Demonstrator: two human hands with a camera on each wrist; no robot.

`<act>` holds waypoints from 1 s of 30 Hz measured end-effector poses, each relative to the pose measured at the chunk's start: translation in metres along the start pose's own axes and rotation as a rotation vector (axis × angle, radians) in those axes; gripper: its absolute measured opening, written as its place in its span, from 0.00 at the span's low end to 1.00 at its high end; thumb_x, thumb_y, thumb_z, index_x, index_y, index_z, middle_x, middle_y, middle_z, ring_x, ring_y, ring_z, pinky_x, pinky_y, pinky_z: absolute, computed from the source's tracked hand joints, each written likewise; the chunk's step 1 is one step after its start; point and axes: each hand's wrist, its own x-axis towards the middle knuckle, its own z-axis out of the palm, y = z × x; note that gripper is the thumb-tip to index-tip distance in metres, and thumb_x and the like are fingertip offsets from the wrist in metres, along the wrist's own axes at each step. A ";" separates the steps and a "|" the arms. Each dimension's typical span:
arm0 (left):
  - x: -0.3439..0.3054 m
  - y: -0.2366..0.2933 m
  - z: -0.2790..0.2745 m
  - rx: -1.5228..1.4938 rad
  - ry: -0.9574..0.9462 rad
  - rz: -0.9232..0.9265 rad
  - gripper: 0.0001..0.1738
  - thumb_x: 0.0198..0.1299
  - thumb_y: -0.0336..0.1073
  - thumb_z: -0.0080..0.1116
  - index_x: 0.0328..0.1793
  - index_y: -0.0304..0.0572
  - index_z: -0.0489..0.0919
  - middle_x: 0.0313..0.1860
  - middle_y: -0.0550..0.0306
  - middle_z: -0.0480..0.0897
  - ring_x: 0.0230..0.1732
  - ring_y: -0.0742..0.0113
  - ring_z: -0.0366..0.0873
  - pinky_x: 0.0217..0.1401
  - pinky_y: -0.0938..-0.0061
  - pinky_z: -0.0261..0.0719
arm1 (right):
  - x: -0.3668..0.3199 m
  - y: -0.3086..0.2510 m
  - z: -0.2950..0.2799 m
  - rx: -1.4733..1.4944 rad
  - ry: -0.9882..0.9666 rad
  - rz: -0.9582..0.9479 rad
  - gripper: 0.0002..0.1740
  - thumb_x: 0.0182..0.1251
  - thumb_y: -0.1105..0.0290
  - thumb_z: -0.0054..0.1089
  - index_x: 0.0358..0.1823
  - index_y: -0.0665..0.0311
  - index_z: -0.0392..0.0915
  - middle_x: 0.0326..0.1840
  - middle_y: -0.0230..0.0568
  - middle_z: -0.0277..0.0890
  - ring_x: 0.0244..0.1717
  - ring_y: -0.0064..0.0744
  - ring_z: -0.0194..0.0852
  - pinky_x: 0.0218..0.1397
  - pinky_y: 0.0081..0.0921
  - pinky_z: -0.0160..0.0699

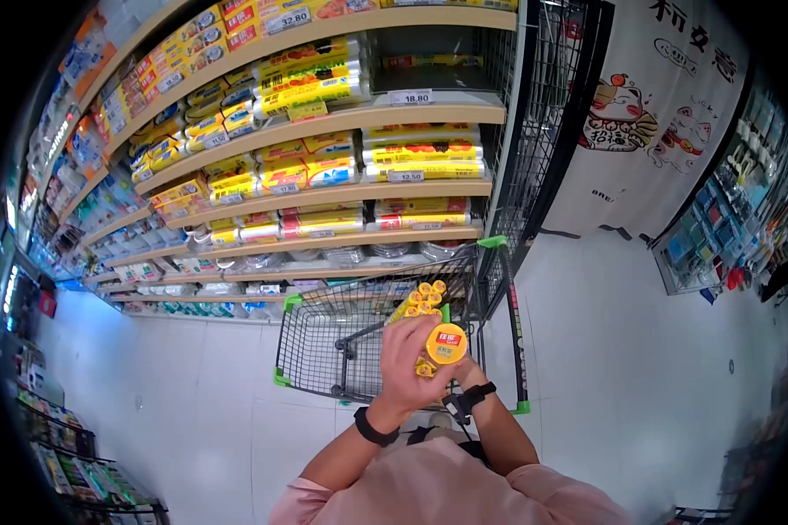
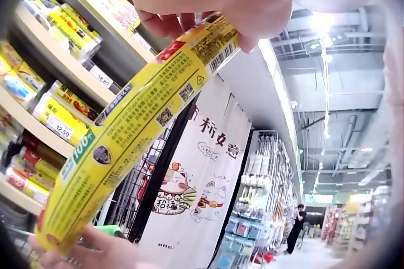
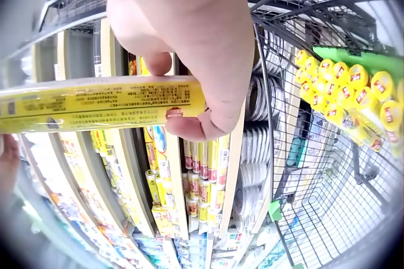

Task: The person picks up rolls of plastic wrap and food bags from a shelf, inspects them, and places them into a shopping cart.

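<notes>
Both hands hold a yellow roll of plastic bags (image 1: 447, 344), its round red-labelled end facing up in the head view. My left hand (image 1: 404, 357) grips it near that upper end; the left wrist view shows the curled fingers over the printed wrapper (image 2: 136, 114). Lower down, my right hand (image 3: 189, 42) pinches the other end between thumb and fingers. Most of the right hand is hidden behind the roll in the head view. Several similar yellow rolls (image 3: 341, 83) stand bunched in the shopping cart (image 1: 311, 350) just beyond the hands.
Shelves (image 1: 438, 114) of yellow packaged rolls with price tags rise ahead and to the left. A white printed curtain (image 1: 643, 131) hangs right of the black wire rack (image 1: 547, 96). Hanging goods (image 1: 718, 210) stand farther right. Pale floor tiles (image 1: 604, 350) extend right of the cart.
</notes>
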 end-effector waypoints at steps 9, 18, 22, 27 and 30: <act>-0.002 0.024 0.033 -0.044 -0.132 0.120 0.37 0.47 0.35 0.70 0.65 0.30 0.72 0.55 0.45 0.80 0.53 0.44 0.75 0.62 0.55 0.71 | -0.034 -0.019 -0.004 -0.159 -0.266 -0.290 0.25 0.64 0.71 0.65 0.63 0.63 0.72 0.60 0.37 0.75 0.58 0.30 0.76 0.60 0.29 0.78; 0.033 -0.015 0.004 -0.323 0.200 -0.392 0.28 0.63 0.31 0.61 0.69 0.35 0.69 0.54 0.56 0.76 0.57 0.66 0.73 0.64 0.70 0.71 | -0.020 -0.055 -0.032 -0.011 -0.052 -0.246 0.19 0.81 0.58 0.44 0.62 0.61 0.73 0.55 0.38 0.75 0.48 0.32 0.74 0.49 0.32 0.75; 0.020 -0.084 -0.034 -0.592 0.384 -0.787 0.20 0.69 0.39 0.59 0.63 0.39 0.73 0.54 0.57 0.77 0.55 0.65 0.75 0.59 0.70 0.74 | -0.043 -0.085 -0.013 -0.050 -0.136 -0.343 0.18 0.78 0.67 0.47 0.64 0.64 0.70 0.52 0.37 0.75 0.45 0.29 0.72 0.50 0.27 0.72; -0.006 -0.104 -0.048 -0.959 0.366 -1.120 0.22 0.69 0.56 0.56 0.54 0.47 0.76 0.46 0.62 0.82 0.42 0.72 0.78 0.37 0.78 0.74 | -0.056 -0.116 0.021 -0.254 -0.274 -0.458 0.24 0.71 0.76 0.56 0.67 0.65 0.65 0.55 0.37 0.73 0.49 0.25 0.73 0.51 0.23 0.74; -0.043 -0.130 -0.043 -1.003 0.390 -1.408 0.24 0.67 0.59 0.57 0.51 0.46 0.78 0.41 0.62 0.84 0.36 0.72 0.79 0.30 0.80 0.74 | -0.068 -0.128 0.058 -0.550 -0.281 -0.601 0.31 0.65 0.79 0.64 0.68 0.63 0.64 0.58 0.37 0.71 0.56 0.26 0.73 0.60 0.28 0.76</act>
